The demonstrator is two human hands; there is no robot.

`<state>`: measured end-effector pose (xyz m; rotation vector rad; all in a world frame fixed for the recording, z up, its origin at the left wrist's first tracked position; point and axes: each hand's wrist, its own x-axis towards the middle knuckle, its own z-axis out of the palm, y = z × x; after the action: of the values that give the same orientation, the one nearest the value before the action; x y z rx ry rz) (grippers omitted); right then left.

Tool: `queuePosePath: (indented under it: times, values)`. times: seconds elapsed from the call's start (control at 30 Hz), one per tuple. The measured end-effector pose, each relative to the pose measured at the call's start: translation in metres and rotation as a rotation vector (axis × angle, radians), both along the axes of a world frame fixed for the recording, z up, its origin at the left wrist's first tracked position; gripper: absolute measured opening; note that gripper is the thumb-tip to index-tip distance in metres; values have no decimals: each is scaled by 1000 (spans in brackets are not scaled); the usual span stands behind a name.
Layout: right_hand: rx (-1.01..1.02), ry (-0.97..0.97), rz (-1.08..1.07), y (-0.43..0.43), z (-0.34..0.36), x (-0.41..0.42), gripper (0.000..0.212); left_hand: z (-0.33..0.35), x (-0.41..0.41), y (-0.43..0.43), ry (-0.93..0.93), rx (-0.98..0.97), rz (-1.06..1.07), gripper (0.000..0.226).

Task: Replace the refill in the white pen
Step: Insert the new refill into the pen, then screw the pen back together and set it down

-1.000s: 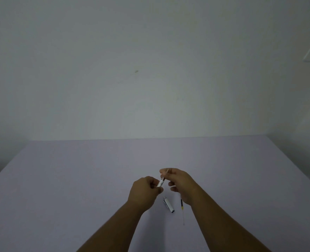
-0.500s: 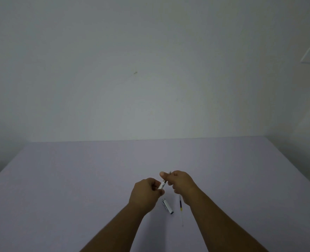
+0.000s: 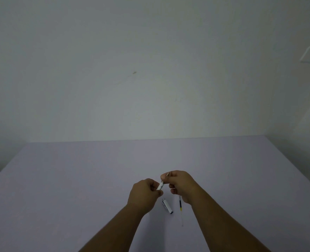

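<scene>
Head view, the only one we have. Low centre of the frame: the left hand (image 3: 144, 194) is clenched on the short white plastic pen barrel (image 3: 159, 186), which sticks up and to the right out of the fist. The right hand (image 3: 180, 184) pinches the thin refill (image 3: 167, 174) where it leaves the barrel mouth; only a short pale tip shows above the fingertips. So both grips are closed, left on the barrel, right on the refill.

What changed: a second ago we saw more of the thin rod between the two hands, with a dark stretch exposed. Now the right fingertips sit almost against the barrel end and the gap is nearly gone. We read that as the refill going into the barrel, not out, but we cannot tell how deep it sits.

Below the hands, on the pale lilac worktop (image 3: 77, 179), the white pen cap section with a dark end (image 3: 167, 206) lies unmoved, and just right of it a second slim clear refill with dark and yellow bands (image 3: 181, 208), partly under the right wrist. Likely the old one, though we cannot confirm that.

For the task: insertion looks nearly done, and closing the pen up is left.
</scene>
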<state>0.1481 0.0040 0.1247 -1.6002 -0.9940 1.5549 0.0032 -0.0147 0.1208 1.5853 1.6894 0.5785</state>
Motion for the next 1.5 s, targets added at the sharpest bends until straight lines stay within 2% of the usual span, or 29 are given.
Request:
queuePosePath:
  times: [0.2,0.3,0.4,0.47,0.53,0.63,0.7,0.83,0.97,1.07,1.13,1.2,1.27,1.37,1.43,1.5]
  values:
    - [-2,-61,-91,8,-1,-10,10,-5,3,1,46,50,18,13]
    - [-11,-62,-59,9,-4,-10,9,-8,1,3,41,14,16,14]
    - [-48,-71,-16,13,-12,-6,24,-13,-2,6,1,-43,59,14]
    - [-58,-179,-46,17,-24,-1,35,-20,-7,7,-57,-76,128,14]
    - [0,-429,-18,20,-42,4,37,-25,-11,9,-99,-106,174,17]
    - [26,-746,194,18,-67,5,29,-34,-13,12,-160,-140,213,16]
    - [3,-830,281,12,-85,1,28,-38,-14,11,-205,-157,227,15]
    - [12,-972,301,7,-107,-8,26,-46,-13,14,-235,-195,231,16]
    - [77,-1012,314,3,-121,-15,23,-51,-13,11,-233,-221,215,16]
    - [65,-947,267,5,-122,-17,23,-51,-14,10,-231,-225,212,13]
    - [61,-810,162,11,-112,-17,25,-48,-15,10,-229,-225,205,10]
    - [43,-564,-23,21,-94,-13,26,-46,-16,11,-233,-225,198,9]
    - [11,-227,-226,32,-74,-8,32,-44,-15,10,-230,-229,189,9]
    - [5,151,-359,42,-48,-3,24,-41,-12,7,-219,-232,173,6]
    - [14,239,-358,42,-34,-2,17,-38,-9,6,-209,-234,159,7]
    - [18,248,-337,40,-27,-2,16,-35,-6,5,-197,-231,146,9]
